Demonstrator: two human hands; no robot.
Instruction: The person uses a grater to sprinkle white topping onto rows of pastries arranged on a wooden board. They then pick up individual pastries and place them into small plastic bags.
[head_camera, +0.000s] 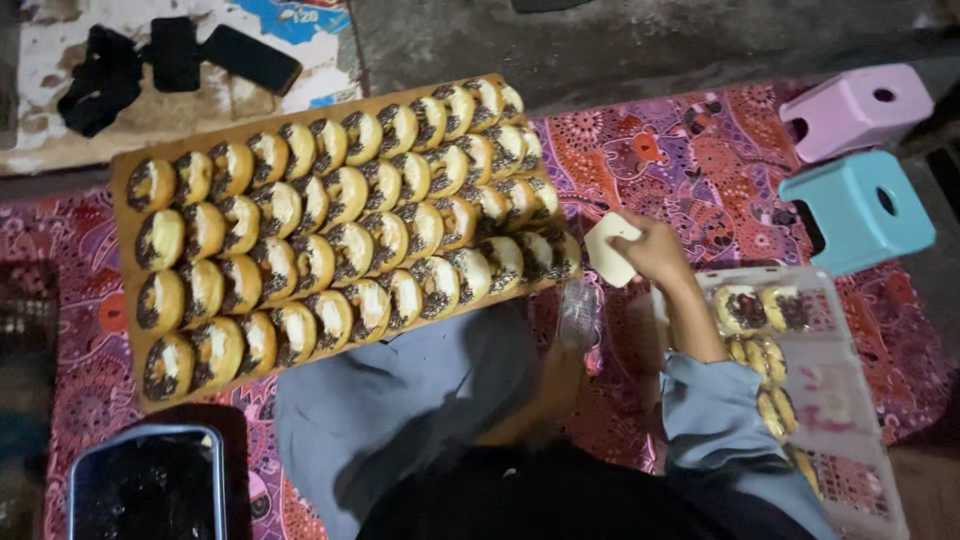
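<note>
Patterned floor mat (680, 150), board (122, 300) packed with doughnuts (350, 245). Right hand (655, 250) grasps cream paper square (608, 250); left hand blurred, cannot tell. Step: lining/boxing; next needs paper seated in clear container (840, 400).

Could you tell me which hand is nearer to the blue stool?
The right hand, holding a pale square piece, lies just left of the blue stool. The left hand is lower, farther away.

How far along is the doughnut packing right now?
Done: a few topped doughnuts already sit in the clear box. In hand: the right hand holds a pale square piece beside the board; the left hand is a blur near clear plastic. Left: the wooden board is still packed with rows of doughnuts.
</note>
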